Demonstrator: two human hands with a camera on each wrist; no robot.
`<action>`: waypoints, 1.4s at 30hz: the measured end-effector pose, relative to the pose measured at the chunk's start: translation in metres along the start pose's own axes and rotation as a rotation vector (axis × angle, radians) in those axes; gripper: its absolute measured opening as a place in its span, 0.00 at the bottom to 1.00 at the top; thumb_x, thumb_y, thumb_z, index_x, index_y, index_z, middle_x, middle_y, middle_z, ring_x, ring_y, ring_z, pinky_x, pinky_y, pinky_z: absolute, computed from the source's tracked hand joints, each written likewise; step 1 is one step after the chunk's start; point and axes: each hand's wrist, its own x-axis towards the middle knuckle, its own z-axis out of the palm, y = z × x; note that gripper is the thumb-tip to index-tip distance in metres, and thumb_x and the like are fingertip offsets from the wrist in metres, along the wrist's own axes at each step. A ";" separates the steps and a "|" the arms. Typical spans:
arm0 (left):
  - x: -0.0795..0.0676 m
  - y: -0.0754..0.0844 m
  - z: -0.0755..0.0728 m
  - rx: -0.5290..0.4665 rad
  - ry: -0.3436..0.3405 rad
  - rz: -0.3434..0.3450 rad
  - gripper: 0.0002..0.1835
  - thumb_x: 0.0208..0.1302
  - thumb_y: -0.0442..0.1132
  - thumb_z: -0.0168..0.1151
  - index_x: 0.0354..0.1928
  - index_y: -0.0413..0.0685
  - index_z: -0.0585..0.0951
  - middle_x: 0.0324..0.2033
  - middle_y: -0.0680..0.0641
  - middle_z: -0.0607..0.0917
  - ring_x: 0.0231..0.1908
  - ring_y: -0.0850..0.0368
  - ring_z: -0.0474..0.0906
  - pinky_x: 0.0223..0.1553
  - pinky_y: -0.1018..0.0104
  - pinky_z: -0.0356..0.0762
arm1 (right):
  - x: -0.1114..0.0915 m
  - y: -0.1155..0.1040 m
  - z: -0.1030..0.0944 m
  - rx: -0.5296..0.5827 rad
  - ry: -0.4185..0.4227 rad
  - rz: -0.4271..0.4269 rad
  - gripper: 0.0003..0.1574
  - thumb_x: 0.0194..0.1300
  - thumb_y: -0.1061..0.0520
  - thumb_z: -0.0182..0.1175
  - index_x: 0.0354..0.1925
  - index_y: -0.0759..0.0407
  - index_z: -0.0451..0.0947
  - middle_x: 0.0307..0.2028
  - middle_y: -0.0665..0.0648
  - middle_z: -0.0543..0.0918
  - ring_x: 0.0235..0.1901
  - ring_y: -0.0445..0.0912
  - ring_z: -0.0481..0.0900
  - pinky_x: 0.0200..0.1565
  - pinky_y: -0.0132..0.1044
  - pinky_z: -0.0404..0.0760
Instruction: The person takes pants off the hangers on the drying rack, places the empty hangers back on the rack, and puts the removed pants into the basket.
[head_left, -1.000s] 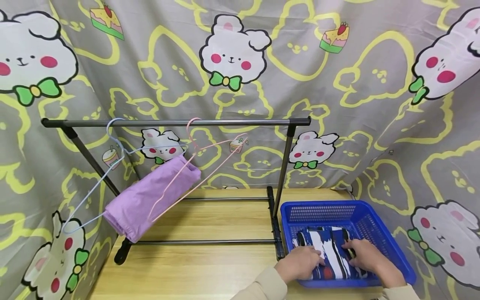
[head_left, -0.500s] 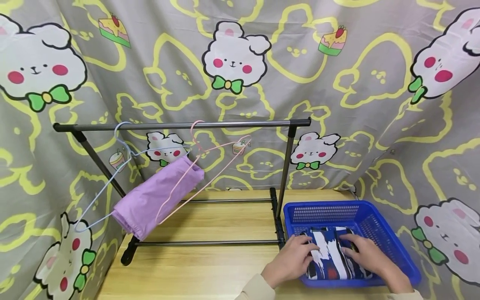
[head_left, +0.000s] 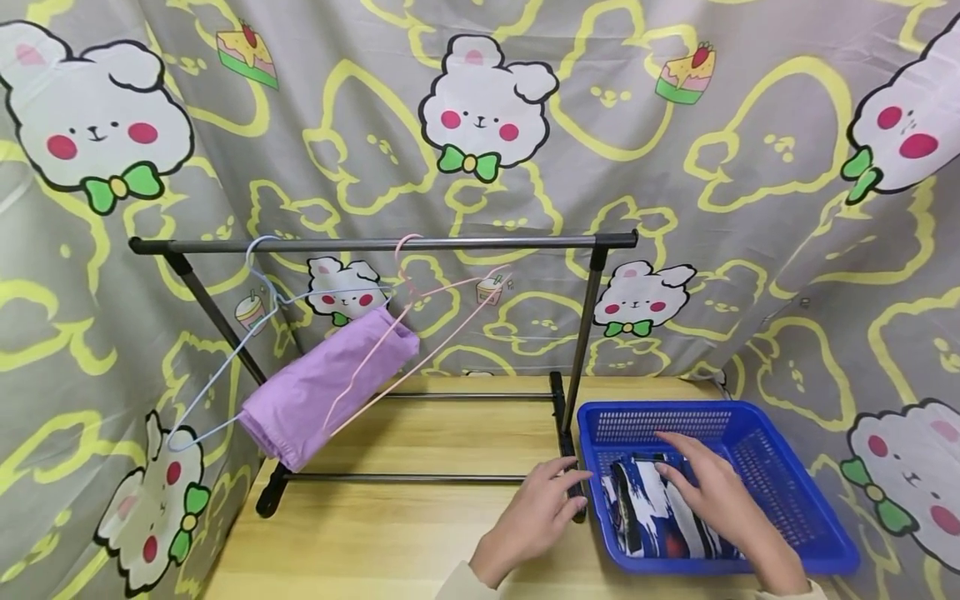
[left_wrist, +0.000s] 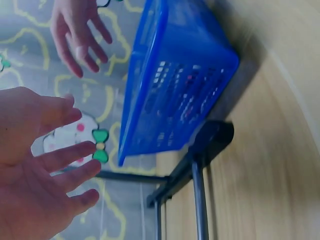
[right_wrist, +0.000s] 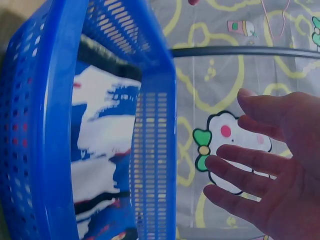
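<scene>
A folded cloth (head_left: 660,508) patterned in blue, white and black with a bit of red lies in the blue plastic basket (head_left: 817,508). Over the basket hovers my right hand (head_left: 716,492), fingers spread and holding nothing; the right wrist view shows its palm above the rim. My left hand (head_left: 534,512) is just outside the basket's left side, near the rack's foot, its fingers loosely extended and bare. In the left wrist view that left hand (left_wrist: 45,165) is spread apart from the basket wall (left_wrist: 175,105).
A dark metal rack (head_left: 450,244) stands left of the basket. From its bar hang a blue hanger (head_left: 217,371), a pink hanger (head_left: 450,333) and a rolled purple cloth (head_left: 330,387). A patterned curtain (head_left: 570,192) surrounds the wooden table (head_left: 375,533).
Both hands have come off the folded cloth. The left hand has moved left out of the basket, and the right has lifted above it. The head view has shifted slightly right to left.
</scene>
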 end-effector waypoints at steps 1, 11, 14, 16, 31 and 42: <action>-0.003 -0.002 -0.003 0.002 0.009 -0.007 0.18 0.79 0.45 0.56 0.65 0.53 0.80 0.67 0.46 0.76 0.67 0.49 0.72 0.67 0.53 0.69 | 0.000 -0.003 0.000 0.001 0.002 0.001 0.29 0.67 0.59 0.70 0.64 0.63 0.76 0.59 0.68 0.80 0.56 0.67 0.79 0.50 0.66 0.78; -0.034 -0.012 -0.026 -0.073 0.083 -0.136 0.20 0.78 0.46 0.57 0.67 0.55 0.78 0.69 0.46 0.74 0.67 0.47 0.71 0.64 0.45 0.71 | 0.004 -0.033 0.000 0.012 0.017 0.024 0.29 0.70 0.56 0.68 0.66 0.59 0.75 0.61 0.66 0.79 0.58 0.66 0.78 0.50 0.68 0.77; -0.041 -0.013 -0.036 -0.095 0.112 -0.178 0.20 0.79 0.48 0.54 0.68 0.57 0.77 0.70 0.47 0.73 0.67 0.46 0.71 0.64 0.43 0.70 | 0.009 -0.044 0.000 0.027 0.054 -0.016 0.29 0.69 0.58 0.68 0.66 0.59 0.75 0.61 0.64 0.79 0.59 0.63 0.78 0.50 0.65 0.78; -0.047 -0.015 -0.044 -0.107 0.142 -0.198 0.20 0.79 0.48 0.54 0.69 0.57 0.77 0.70 0.47 0.73 0.68 0.46 0.70 0.64 0.41 0.70 | 0.013 -0.052 0.000 0.032 0.079 -0.043 0.30 0.69 0.59 0.69 0.66 0.58 0.76 0.61 0.62 0.80 0.60 0.62 0.78 0.51 0.63 0.79; -0.063 -0.013 -0.115 -0.180 0.646 -0.070 0.20 0.71 0.30 0.63 0.63 0.48 0.80 0.57 0.45 0.84 0.58 0.47 0.81 0.62 0.60 0.75 | 0.074 -0.112 -0.010 0.125 0.254 -0.267 0.32 0.65 0.66 0.68 0.67 0.57 0.77 0.62 0.57 0.80 0.62 0.53 0.78 0.65 0.26 0.67; -0.084 -0.025 -0.171 -0.124 0.754 0.004 0.22 0.65 0.23 0.64 0.61 0.42 0.82 0.53 0.43 0.85 0.55 0.47 0.82 0.64 0.69 0.71 | 0.140 -0.152 -0.030 0.092 0.324 -0.461 0.28 0.66 0.67 0.66 0.64 0.61 0.78 0.65 0.62 0.76 0.61 0.56 0.75 0.55 0.47 0.77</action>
